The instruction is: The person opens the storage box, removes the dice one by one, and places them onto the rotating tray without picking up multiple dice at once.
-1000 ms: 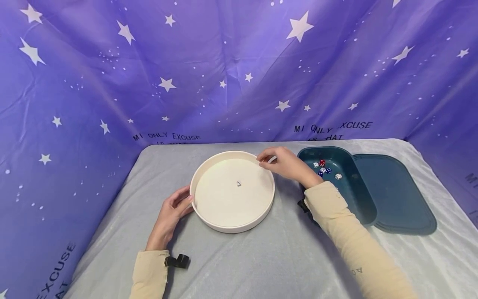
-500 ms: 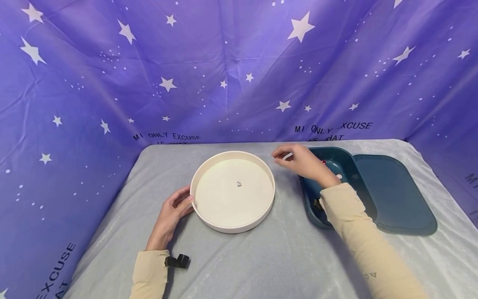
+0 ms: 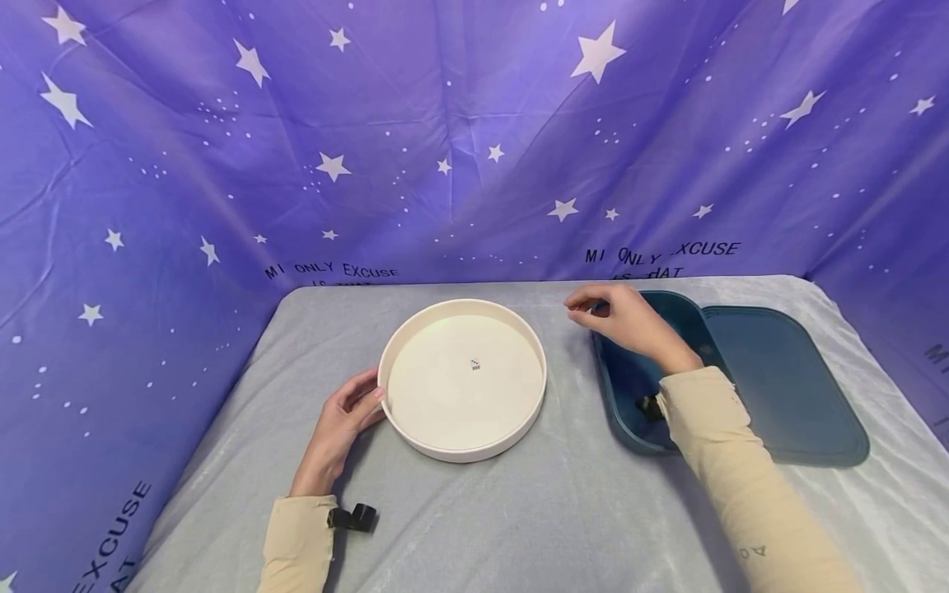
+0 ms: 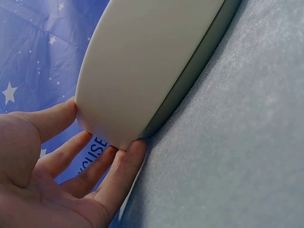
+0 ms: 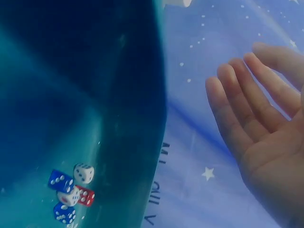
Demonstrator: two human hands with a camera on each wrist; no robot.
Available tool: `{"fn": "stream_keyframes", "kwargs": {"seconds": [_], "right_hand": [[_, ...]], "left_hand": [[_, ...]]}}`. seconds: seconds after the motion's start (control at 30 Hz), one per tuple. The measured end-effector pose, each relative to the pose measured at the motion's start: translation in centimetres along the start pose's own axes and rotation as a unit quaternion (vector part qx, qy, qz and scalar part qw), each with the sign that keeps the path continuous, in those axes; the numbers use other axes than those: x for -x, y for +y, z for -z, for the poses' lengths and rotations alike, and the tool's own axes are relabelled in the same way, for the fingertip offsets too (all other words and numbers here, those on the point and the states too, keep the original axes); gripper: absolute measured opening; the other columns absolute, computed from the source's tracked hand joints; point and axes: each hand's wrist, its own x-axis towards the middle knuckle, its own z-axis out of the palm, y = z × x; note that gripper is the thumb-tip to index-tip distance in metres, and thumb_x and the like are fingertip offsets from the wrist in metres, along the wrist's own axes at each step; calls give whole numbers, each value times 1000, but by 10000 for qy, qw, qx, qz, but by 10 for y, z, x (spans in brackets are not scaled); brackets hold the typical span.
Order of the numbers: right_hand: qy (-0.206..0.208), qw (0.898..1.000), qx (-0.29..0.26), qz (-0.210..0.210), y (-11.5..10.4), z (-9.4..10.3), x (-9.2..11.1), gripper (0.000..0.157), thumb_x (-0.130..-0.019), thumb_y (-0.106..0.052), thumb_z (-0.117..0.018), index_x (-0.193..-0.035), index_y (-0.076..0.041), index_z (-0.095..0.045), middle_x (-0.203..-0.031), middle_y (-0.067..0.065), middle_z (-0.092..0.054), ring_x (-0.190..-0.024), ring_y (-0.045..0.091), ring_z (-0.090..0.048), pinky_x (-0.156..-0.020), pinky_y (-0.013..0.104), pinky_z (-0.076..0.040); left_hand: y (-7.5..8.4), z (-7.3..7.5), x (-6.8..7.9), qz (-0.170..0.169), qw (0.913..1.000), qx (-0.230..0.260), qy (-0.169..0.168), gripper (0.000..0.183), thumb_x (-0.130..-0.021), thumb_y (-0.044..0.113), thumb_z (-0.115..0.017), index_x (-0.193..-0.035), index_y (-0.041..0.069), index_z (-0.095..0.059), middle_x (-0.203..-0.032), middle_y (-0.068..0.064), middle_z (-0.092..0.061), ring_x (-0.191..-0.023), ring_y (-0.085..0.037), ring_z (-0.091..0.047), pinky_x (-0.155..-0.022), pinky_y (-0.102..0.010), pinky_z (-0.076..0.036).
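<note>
A round cream tray (image 3: 465,387) lies on the grey cloth with one small white die (image 3: 475,364) near its middle. My left hand (image 3: 343,424) grips the tray's left side, thumb at the rim and fingertips against the lower wall in the left wrist view. My right hand (image 3: 630,321) hovers over the far left edge of a dark teal container (image 3: 619,412). Nothing is held in it, and its fingers are slightly bent in the right wrist view. Blue dice (image 5: 61,181), white dice (image 5: 84,173) and a red die (image 5: 85,195) lie inside the container, hidden under my hand in the head view.
A flat teal lid (image 3: 797,387) lies to the right of the container, partly behind its edge. Purple star-printed cloth (image 3: 445,123) hangs behind and at both sides. A black wrist mount (image 3: 354,518) sticks out from my left cuff.
My right hand has drawn away from the tray's far right rim, moving right until it is over the container, covering the dice there. The left hand, tray and single die have stayed put.
</note>
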Motion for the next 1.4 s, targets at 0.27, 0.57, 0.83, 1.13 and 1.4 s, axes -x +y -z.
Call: {"fn": "stream_keyframes", "kwargs": {"seconds": [0.27,0.57,0.83,1.13,1.4], "right_hand": [[202,9998,51,-19,15,5,5,20,-88,-18,-64,-105,-9,-66,-102,8,-65,-89,19,-60,-78,37,-52],[339,9988,236,-278,35,9,11,21,-89,-20,-63,-106,-8,-67,-100,9,-66,-89,21,-61,-78,39,-52],[368,9962,325,-714,48,13,18,22,-89,-22,-63,-106,-9,-67,-99,8,-65,-86,23,-60,-72,38,-51],[312,9936,497,-970,58,20,23,26,-91,-24,-60,-110,-8,-65,-100,10,-65,-83,23,-60,-66,35,-49],[263,9928,624,-992,66,24,24,25,-91,-19,-59,-109,-3,-64,-99,14,-65,-84,26,-60,-68,37,-49]], "left_hand": [[15,-5,6,109,9999,-59,-80,50,-90,14,-60,-135,2,-41,-135,-17,-42,-121,-35,-44,-92,-36,-49],[22,-8,10,119,9996,-236,-108,50,-91,15,-59,-136,1,-40,-135,-18,-41,-121,-36,-43,-92,-37,-49],[22,-8,11,83,9997,-180,-111,49,-92,12,-58,-136,0,-40,-136,-18,-41,-121,-36,-43,-92,-36,-49],[21,-8,10,123,9998,-119,-93,48,-91,11,-58,-135,1,-41,-135,-18,-42,-120,-34,-45,-92,-36,-49],[21,-8,9,145,9997,-155,-81,48,-91,12,-58,-135,2,-41,-135,-17,-42,-120,-34,-45,-92,-36,-49]]}}
